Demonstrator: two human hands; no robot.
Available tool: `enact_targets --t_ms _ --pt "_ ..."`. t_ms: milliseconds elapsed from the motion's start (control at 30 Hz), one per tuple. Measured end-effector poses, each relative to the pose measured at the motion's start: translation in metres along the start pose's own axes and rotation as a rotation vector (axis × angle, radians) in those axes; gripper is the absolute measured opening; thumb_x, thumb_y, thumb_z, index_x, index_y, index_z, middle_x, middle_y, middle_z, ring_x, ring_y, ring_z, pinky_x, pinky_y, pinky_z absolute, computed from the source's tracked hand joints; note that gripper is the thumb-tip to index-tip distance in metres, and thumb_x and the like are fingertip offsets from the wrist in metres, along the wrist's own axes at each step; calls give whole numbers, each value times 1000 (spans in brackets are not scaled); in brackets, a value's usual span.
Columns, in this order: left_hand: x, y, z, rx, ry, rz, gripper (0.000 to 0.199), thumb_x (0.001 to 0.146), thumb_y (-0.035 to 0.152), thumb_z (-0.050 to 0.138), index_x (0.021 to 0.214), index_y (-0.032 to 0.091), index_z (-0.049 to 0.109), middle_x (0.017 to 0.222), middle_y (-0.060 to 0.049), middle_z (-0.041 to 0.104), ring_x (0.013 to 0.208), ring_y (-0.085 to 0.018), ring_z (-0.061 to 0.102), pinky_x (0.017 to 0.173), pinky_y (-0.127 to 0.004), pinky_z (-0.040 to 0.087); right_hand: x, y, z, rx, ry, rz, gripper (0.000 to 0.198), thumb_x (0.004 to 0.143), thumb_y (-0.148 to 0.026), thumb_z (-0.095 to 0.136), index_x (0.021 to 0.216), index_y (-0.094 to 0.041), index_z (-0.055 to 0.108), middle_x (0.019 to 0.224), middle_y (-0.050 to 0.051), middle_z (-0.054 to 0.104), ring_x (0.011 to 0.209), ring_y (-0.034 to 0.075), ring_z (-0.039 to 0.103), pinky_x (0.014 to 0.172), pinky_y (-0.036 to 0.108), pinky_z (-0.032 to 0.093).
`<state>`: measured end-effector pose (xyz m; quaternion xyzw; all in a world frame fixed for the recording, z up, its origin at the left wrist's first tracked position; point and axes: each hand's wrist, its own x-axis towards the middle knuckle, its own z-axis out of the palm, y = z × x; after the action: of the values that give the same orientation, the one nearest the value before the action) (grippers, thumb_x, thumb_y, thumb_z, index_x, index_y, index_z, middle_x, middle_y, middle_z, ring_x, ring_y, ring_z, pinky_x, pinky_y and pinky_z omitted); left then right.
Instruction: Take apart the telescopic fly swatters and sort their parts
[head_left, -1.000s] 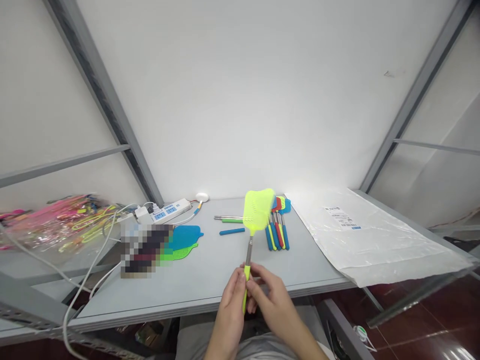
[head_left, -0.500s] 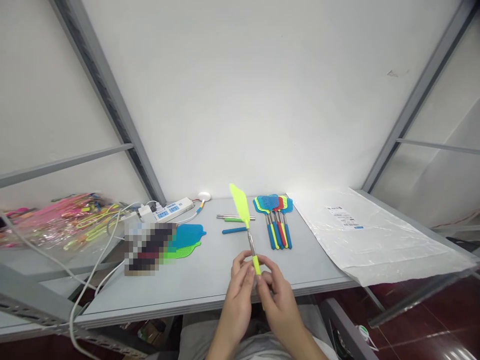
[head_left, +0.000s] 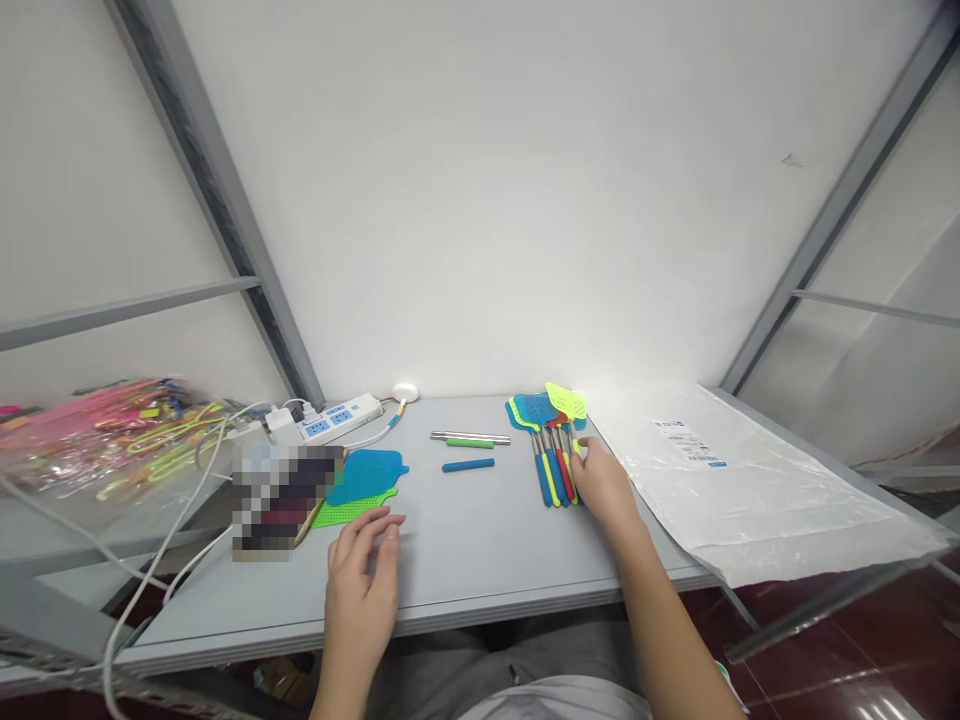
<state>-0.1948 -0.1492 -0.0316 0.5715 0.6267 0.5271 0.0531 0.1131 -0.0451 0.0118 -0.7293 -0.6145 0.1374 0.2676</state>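
My right hand point(head_left: 604, 485) is closed around the handle of a yellow fly swatter point(head_left: 567, 402), at the right side of a bunch of swatters. The bunched fly swatters point(head_left: 553, 478) lie side by side, with blue, yellow and red handles pointing towards me. Near the table's front edge, my left hand point(head_left: 364, 570) is empty with fingers loosely apart, just below a green swatter head point(head_left: 352, 511). A blue swatter head point(head_left: 369, 475) partly covers the green one. Mid-table lie thin metal rods point(head_left: 501, 440), a green handle point(head_left: 470, 443) and a blue handle point(head_left: 468, 465).
A white plastic mailer bag point(head_left: 705, 500) covers the table's right side. On the left are a power strip point(head_left: 341, 418) with plugs and white cables, a blurred dark object point(head_left: 289, 505), and a clear-wrapped pile of colourful items point(head_left: 127, 430). Shelf posts rise on both sides.
My right hand has carried the yellow fly swatter forward and right, onto the bunch. My left hand has let go of it and moved left towards the loose swatter heads.
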Motion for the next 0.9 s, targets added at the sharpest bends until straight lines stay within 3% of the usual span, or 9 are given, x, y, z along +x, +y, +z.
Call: enact_targets --t_ms 100,300,500,800,900 --pt "-1 1 1 9 -21 15 25 93 41 47 95 25 66 114 -7 60 113 -27 51 91 -44 46 3 -5 7 -52 -13 1 38 94 -31 40 123 -13 54 82 11 69 78 26 64 68 31 37" --pt "-6 9 13 150 -57 166 21 94 34 48 99 22 65 115 -9 60 112 -28 49 96 -45 41 -5 5 10 -66 -4 -32 32 94 -35 39 110 -17 60 72 5 67 80 24 64 88 39 33" --pt "-6 11 11 155 -77 153 20 94 33 48 99 23 65 116 -8 60 112 -28 50 96 -44 41 -13 16 16 20 12 -75 37 95 -40 36 116 -18 58 70 0 62 78 22 64 91 41 33" --pt "-5 16 13 181 -144 111 21 94 33 48 100 22 65 116 -8 59 113 -28 50 98 -46 41 -39 9 21 90 234 -201 40 97 -41 32 121 -18 54 105 11 59 98 26 56 92 45 32" --pt "0 23 18 165 -189 82 23 94 33 47 104 22 64 119 -9 58 115 -29 49 100 -48 40 -46 -9 18 90 219 -317 35 98 -36 33 117 -19 56 107 11 58 98 24 56 91 42 34"
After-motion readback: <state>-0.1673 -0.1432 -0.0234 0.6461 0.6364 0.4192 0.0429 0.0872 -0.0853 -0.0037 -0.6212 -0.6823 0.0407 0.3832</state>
